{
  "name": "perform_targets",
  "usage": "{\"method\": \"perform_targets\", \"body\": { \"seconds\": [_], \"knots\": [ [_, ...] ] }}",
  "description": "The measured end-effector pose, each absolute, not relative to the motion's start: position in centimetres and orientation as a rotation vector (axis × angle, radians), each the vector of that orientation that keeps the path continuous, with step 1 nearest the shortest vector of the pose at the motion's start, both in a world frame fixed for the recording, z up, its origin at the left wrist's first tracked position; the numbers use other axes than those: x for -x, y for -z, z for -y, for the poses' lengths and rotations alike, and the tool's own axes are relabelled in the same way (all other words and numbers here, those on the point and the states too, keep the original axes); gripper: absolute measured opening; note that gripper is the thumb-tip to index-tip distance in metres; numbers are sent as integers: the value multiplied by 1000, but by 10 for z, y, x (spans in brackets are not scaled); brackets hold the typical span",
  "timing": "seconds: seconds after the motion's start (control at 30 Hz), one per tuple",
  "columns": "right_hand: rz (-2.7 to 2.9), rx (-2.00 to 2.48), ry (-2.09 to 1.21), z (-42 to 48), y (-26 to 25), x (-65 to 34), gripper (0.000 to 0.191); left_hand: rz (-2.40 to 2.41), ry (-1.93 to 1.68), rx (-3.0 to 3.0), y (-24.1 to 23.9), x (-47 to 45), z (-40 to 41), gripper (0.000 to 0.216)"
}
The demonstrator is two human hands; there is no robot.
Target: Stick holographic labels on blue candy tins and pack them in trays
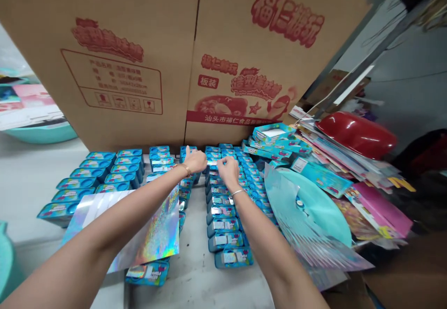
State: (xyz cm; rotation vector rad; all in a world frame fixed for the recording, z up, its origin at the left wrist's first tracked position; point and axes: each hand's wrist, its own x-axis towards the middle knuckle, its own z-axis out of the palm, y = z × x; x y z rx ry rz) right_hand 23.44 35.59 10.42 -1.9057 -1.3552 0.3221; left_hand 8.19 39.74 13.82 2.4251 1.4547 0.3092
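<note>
The large brown cardboard carton point(171, 34) carries red Chinese lettering, a red-outlined panel of print and icons, and a red band with pale characters. In front of the carton, the small rounded blue boxes point(223, 240) have turquoise tops, dark-blue edges and magenta and white printed patches. Also before it, the flat holographic label sheet point(162, 230) gleams silver with yellow, green and violet rainbow streaks, over a pale tabletop point(195, 264) flecked with dark specks. Right of the carton are a glossy red plastic basin point(356, 134), a plain turquoise plastic basin point(330, 211) and a bright pink flat pack point(384, 209).
</note>
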Motion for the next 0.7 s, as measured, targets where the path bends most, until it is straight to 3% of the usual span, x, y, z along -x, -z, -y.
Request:
{"method": "perform_targets", "body": {
  "seconds": [0.2,0.7],
  "knots": [
    [1423,2081,-188,-365,-86,-237,24,-1567,-140,-2544,-118,-100,-406,24],
    [1487,2219,-128,-374,-84,-240,26,-1644,-123,-2529,-105,-107,-407,25]
  ]
}}
